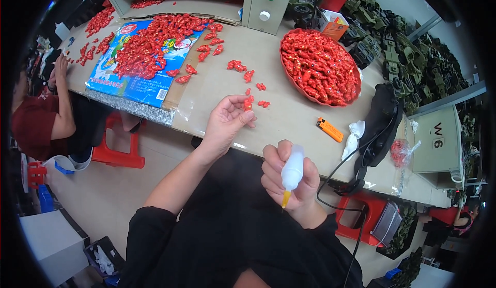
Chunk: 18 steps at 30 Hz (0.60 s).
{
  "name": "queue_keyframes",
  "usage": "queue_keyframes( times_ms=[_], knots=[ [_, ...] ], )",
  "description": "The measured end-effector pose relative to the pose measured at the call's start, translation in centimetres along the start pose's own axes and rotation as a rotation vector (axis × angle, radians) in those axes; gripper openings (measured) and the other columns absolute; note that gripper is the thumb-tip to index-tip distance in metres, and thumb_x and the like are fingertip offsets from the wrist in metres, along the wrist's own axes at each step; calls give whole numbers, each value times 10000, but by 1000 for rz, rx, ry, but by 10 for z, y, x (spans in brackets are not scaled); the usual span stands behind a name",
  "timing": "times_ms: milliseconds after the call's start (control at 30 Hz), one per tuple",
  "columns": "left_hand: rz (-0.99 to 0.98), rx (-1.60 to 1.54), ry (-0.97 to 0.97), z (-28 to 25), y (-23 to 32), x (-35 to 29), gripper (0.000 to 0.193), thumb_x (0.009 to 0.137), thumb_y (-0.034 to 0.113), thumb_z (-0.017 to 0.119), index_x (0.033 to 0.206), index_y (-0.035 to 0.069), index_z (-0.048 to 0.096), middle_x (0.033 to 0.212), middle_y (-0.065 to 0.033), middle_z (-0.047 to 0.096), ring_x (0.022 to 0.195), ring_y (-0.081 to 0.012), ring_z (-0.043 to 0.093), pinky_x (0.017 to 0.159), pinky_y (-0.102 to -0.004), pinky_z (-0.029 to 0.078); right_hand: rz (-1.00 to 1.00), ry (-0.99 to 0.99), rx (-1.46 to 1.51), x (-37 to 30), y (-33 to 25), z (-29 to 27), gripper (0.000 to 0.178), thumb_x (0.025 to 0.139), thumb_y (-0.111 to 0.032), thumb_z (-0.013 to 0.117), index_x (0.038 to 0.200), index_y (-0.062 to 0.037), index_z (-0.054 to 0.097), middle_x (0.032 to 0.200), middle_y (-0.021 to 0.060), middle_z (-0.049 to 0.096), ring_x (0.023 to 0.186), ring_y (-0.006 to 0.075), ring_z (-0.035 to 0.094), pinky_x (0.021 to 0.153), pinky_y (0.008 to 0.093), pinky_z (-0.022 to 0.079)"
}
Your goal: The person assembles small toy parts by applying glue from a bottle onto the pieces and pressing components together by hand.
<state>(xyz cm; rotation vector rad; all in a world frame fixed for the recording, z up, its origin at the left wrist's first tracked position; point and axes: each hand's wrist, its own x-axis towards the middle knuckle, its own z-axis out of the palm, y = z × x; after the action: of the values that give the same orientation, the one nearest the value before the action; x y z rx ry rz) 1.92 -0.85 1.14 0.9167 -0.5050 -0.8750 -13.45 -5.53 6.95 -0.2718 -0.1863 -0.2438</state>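
Observation:
Between the thumb and fingers of my left hand [227,122] is a small red figurine [248,103], held above the near part of the table. My right hand [290,177] grips a white squeeze bottle [293,168] whose yellow nozzle points down toward me. The two hands are apart, and the nozzle does not touch the figurine. Just beyond my left hand lie a few loose red pieces [263,104]. A round red basket [321,66] heaped with similar red pieces stands to the far right of them.
A flat blue cardboard sheet [139,92] bears a large pile of red pieces at the left. An orange utility knife [329,130], a crumpled white tissue [353,140] and a black bag [380,127] lie at the right. A co-worker [46,112] sits at the far left.

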Motion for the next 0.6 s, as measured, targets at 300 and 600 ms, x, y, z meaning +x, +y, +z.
queue_keyframes(
  times_ms=[300,600],
  knots=[
    [152,311,120,7,6,11,306,729,-26,622,995,-7,471,882,-42,530,741,-64,511,673,-185,450,-295,427,35,5,-27,-45,260,804,-202,558,973,-16,494,848,73,452,652,119,381,574,234,329],
    [91,368,113,3,-9,-4,231,710,-14,655,857,-14,477,790,-45,552,701,-59,524,650,-186,459,-479,568,-20,7,-38,-73,242,811,-185,575,983,-24,518,845,91,533,648,127,396,584,241,333]
  ],
)
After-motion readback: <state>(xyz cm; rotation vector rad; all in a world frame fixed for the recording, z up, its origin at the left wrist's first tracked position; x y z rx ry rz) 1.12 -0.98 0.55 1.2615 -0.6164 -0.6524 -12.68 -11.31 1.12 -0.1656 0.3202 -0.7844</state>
